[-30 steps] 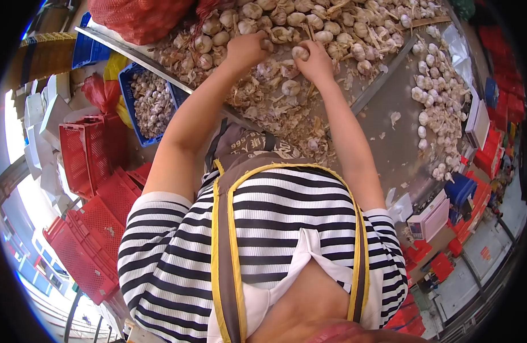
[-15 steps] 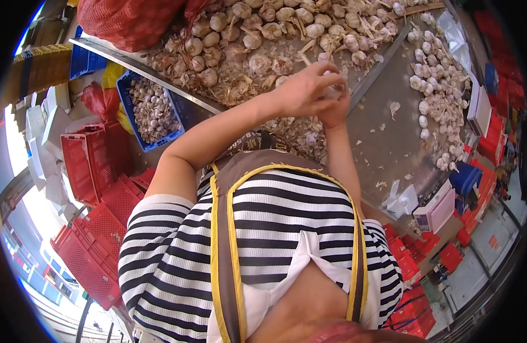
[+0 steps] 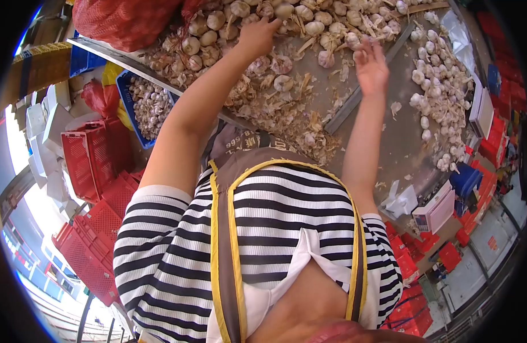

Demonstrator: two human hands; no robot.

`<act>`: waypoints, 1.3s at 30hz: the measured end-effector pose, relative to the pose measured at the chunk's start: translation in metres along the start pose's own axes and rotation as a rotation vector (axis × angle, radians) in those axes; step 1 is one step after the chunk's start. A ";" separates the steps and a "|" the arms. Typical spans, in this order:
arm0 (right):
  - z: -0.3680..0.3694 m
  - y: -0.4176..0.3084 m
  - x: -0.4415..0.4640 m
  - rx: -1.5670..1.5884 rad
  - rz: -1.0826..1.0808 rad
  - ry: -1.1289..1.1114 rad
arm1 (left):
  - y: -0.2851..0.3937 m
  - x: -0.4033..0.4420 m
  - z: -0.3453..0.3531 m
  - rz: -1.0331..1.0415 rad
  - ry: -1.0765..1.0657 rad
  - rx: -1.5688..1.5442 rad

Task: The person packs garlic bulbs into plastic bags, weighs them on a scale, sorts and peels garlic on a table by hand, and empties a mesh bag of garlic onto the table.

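Observation:
My left hand (image 3: 259, 38) reaches over the near side of a garlic heap (image 3: 338, 16), fingers apart. Just beyond its fingertips is a slightly blurred garlic bulb (image 3: 284, 11); I see nothing held in that hand. My right hand (image 3: 371, 67) is raised over the metal divider strip (image 3: 355, 103), its fingers spread and bent, with no object visible in it. A garlic bulb (image 3: 351, 40) lies beside its fingertips. Between the hands, a single bulb (image 3: 283, 83) rests among loose skins (image 3: 263, 103) on the worktable.
Right of the divider lies a second garlic pile (image 3: 441, 103). A red mesh sack (image 3: 123, 23) stands at the upper left. Below it are a blue crate (image 3: 129, 94) of garlic and red crates (image 3: 86, 160). A pink-white box (image 3: 434, 210) sits at the lower right.
My hands, together over the table half a second ago, have parted. The left has moved up and left to the heap, and the right up and right, its fingers now spread.

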State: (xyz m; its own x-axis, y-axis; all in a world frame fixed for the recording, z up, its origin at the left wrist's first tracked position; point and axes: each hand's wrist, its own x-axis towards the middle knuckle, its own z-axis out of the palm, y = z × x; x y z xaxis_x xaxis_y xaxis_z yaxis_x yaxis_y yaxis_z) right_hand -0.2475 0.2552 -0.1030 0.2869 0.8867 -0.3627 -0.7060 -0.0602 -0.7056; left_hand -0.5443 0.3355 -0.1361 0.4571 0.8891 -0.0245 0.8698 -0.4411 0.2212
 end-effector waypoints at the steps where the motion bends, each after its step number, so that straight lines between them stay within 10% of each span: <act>1: 0.028 0.019 -0.001 -0.383 -0.071 -0.015 | 0.001 0.001 -0.001 0.000 -0.004 -0.001; 4: 0.056 0.061 0.024 -0.932 -0.230 -0.103 | 0.000 0.003 -0.013 0.014 -0.128 -0.077; 6: 0.058 0.078 0.033 -1.724 -0.439 -0.169 | -0.007 -0.010 -0.023 -0.158 0.003 -0.559; 9: 0.072 0.079 0.023 -1.928 -0.246 -0.215 | -0.016 -0.037 -0.072 -0.295 -0.031 -1.360; 13: 0.060 0.078 0.010 -1.765 -0.188 -0.212 | -0.046 -0.064 -0.071 -0.418 -0.276 -1.687; 19: 0.043 0.030 -0.026 -0.213 0.294 -0.235 | -0.016 -0.088 -0.035 -0.187 -0.245 -0.449; 22: 0.028 0.044 -0.032 -0.388 0.286 -0.148 | -0.009 -0.081 -0.029 -0.120 -0.277 -0.182; 26: 0.051 0.082 -0.048 -1.381 0.129 -0.405 | -0.018 -0.079 -0.034 -0.178 -0.286 -0.493; 32: 0.088 0.121 -0.050 -1.928 -0.054 -0.600 | -0.026 -0.101 -0.059 -0.225 -0.284 -1.479; 37: 0.092 0.117 -0.034 -1.971 0.095 -0.663 | -0.026 -0.119 -0.072 -0.295 -0.312 -1.940; 39: 0.073 0.115 -0.026 -1.064 0.474 -0.488 | -0.022 -0.119 -0.067 -0.313 -0.306 -2.044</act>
State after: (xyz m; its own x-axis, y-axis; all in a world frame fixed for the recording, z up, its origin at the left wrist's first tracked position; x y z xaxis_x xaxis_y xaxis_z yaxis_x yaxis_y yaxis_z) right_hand -0.3836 0.2582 -0.1304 -0.2798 0.7400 -0.6117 0.2602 -0.5549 -0.7902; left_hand -0.6304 0.2474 -0.0730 0.5646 0.7515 -0.3414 -0.3984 0.6103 0.6847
